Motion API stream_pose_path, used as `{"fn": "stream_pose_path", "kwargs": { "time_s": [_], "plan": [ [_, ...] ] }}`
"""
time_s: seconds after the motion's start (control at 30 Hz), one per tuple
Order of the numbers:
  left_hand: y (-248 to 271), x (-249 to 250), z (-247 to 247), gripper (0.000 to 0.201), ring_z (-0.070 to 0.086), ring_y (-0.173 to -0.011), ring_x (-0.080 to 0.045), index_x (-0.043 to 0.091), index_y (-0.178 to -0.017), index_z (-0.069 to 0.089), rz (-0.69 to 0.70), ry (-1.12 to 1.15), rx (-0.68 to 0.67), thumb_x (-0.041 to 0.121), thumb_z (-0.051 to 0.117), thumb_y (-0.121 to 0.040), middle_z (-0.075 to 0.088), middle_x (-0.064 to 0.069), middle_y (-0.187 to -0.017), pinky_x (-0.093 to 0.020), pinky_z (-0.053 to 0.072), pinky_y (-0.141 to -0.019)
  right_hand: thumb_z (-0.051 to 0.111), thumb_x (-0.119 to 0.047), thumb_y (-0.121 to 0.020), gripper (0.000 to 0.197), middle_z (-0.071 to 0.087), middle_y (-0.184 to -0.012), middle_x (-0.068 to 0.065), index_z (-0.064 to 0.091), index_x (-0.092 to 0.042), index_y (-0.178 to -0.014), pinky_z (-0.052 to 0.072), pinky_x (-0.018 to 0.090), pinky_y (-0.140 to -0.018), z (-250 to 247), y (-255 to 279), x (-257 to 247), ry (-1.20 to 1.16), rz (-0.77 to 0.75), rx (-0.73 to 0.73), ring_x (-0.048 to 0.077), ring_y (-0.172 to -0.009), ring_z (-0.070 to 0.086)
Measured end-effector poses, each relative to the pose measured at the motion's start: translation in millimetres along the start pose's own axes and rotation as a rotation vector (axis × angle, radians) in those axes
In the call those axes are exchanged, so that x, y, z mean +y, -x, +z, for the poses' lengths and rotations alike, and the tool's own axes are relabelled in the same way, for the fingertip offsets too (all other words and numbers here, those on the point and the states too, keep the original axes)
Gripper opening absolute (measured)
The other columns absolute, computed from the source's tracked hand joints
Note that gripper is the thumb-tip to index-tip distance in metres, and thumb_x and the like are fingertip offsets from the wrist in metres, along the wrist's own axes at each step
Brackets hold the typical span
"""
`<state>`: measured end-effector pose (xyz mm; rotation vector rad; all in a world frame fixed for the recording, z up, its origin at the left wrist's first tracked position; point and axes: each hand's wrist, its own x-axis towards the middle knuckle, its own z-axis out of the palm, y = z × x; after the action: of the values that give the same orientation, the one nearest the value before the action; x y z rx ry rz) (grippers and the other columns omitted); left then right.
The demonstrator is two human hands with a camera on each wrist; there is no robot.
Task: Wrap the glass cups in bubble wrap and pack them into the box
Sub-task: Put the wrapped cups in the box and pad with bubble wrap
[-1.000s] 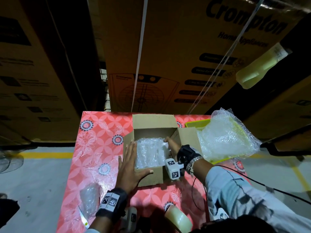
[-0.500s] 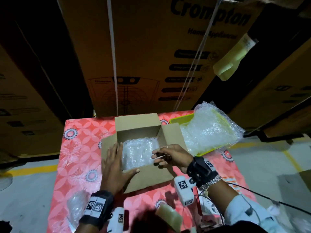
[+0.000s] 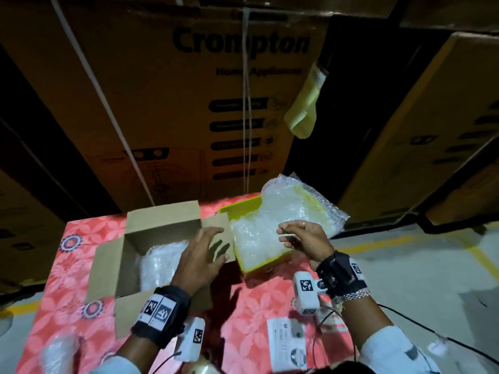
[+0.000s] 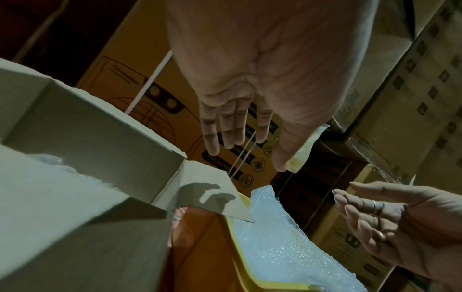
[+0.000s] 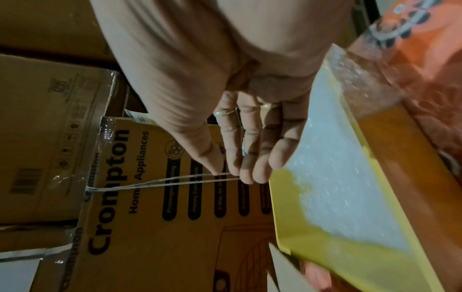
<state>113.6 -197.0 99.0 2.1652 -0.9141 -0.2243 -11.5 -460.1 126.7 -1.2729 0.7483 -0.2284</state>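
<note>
Surface: a surface (image 3: 256, 306) under a red flower-patterned cloth.
Room: large brown "Crompton" cartons (image 3: 189, 103) stacked at the far side; grey floor (image 3: 432, 265) with yellow lines.
Box: one open brown cardboard box (image 3: 162, 228), left of centre; one bubble-wrapped bundle (image 3: 159, 263) inside it.
Tray: one yellow tray (image 3: 243, 211) just right of the box, holding loose clear bubble wrap (image 3: 283, 211).
Left hand (image 3: 201, 259): fingers spread wide, empty, above the box's right flap.
Right hand (image 3: 305, 241): relaxed, empty, above the tray.
</note>
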Motion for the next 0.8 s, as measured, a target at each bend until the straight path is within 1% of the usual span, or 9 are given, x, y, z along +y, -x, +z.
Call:
{"fn": "stream_pose_path", "kwargs": {
  "time_s": [0.17,0.27,0.33,0.43,0.53,0.6,0.63,0.7,0.8],
  "plan": [
    [-8.3,39.0,34.7,0.054,0.053,-0.118,-0.007,0.028,-0.134,0.057,-0.046,-0.009,0.029,0.02,0.082,-0.087,0.054,0.012,-0.13,-0.025,0.047,-0.094,0.075,-0.003,-0.088,0.008,0.069,-0.086,0.01,0.07,-0.005,-0.092,0.053,0.026,-0.065,-45.6,-75.0,-19.5,0.386,-0.192,0.053,0.021,-0.076,0.065],
    [-4.4,52.4,49.8,0.054,0.054,-0.116,-0.005,0.03,-0.133,0.058,-0.07,-0.009,0.032,0.021,0.082,-0.086,0.053,0.015,-0.128,-0.021,0.047,-0.093,0.085,-0.01,-0.079,0.021,0.066,-0.081,0.003,0.065,-0.017,-0.082,0.05,0.031,-0.069,-50.1,-125.9,-20.2,0.629,-0.238,0.094,0.019,-0.074,0.062],
    [-1.2,56.1,56.1,0.054,0.055,-0.118,-0.003,0.032,-0.132,0.058,-0.092,0.008,0.047,0.022,0.083,-0.086,0.052,0.019,-0.128,-0.026,0.053,-0.096,0.088,-0.018,-0.077,0.028,0.064,-0.09,0.002,0.062,-0.019,-0.087,0.05,0.031,-0.074,-44.6,-152.1,-18.0,0.787,-0.244,0.107,0.022,-0.082,0.062],
    [2.8,57.0,60.6,0.052,0.053,-0.121,0.001,0.036,-0.131,0.057,-0.121,0.01,0.067,0.026,0.083,-0.087,0.049,0.027,-0.128,-0.031,0.055,-0.099,0.089,-0.035,-0.076,0.041,0.055,-0.111,0.004,0.057,-0.021,-0.096,0.051,0.035,-0.079,-27.5,-173.5,-13.5,1.034,-0.256,0.12,0.027,-0.098,0.059],
    [3.3,56.8,62.2,0.052,0.052,-0.121,0.007,0.041,-0.129,0.056,-0.143,0.014,0.081,0.028,0.083,-0.087,0.047,0.035,-0.127,-0.03,0.055,-0.098,0.084,-0.035,-0.081,0.037,0.049,-0.123,0.006,0.059,-0.019,-0.103,0.051,0.039,-0.087,-13.5,-183.4,-10.2,1.216,-0.319,0.133,0.03,-0.112,0.055],
    [1.0,55.9,63.8,0.051,0.052,-0.12,0.009,0.042,-0.127,0.056,-0.159,0.021,0.098,0.026,0.083,-0.086,0.048,0.035,-0.127,-0.03,0.055,-0.097,0.075,-0.028,-0.09,0.018,0.059,-0.121,0.009,0.069,-0.017,-0.103,0.053,0.038,-0.089,-11.2,-187.0,-12.5,1.256,-0.373,0.182,0.032,-0.111,0.06],
    [-1.1,56.3,64.1,0.051,0.053,-0.12,0.008,0.042,-0.126,0.057,-0.168,0.03,0.103,0.025,0.083,-0.086,0.049,0.034,-0.127,-0.03,0.055,-0.096,0.071,-0.024,-0.092,0.01,0.066,-0.115,0.01,0.073,-0.017,-0.099,0.056,0.037,-0.087,-13.3,-188.5,-14.1,1.222,-0.381,0.213,0.032,-0.106,0.064],
    [-7.0,58.3,64.9,0.048,0.054,-0.121,0.004,0.043,-0.124,0.058,-0.187,0.06,0.115,0.025,0.082,-0.086,0.051,0.029,-0.128,-0.028,0.055,-0.093,0.068,-0.023,-0.094,0.012,0.075,-0.105,0.01,0.077,-0.016,-0.097,0.058,0.036,-0.082,-21.3,-185.9,-20.3,1.109,-0.366,0.238,0.033,-0.098,0.069],
    [-22.6,68.3,69.7,0.043,0.054,-0.121,0.004,0.04,-0.122,0.06,-0.19,0.122,0.118,0.026,0.081,-0.088,0.053,0.023,-0.128,-0.023,0.055,-0.088,0.068,-0.025,-0.095,0.021,0.076,-0.11,0.01,0.077,-0.013,-0.108,0.055,0.035,-0.086,-40.9,-173.2,-33.6,0.936,-0.334,0.227,0.032,-0.101,0.07]
  ]
}}
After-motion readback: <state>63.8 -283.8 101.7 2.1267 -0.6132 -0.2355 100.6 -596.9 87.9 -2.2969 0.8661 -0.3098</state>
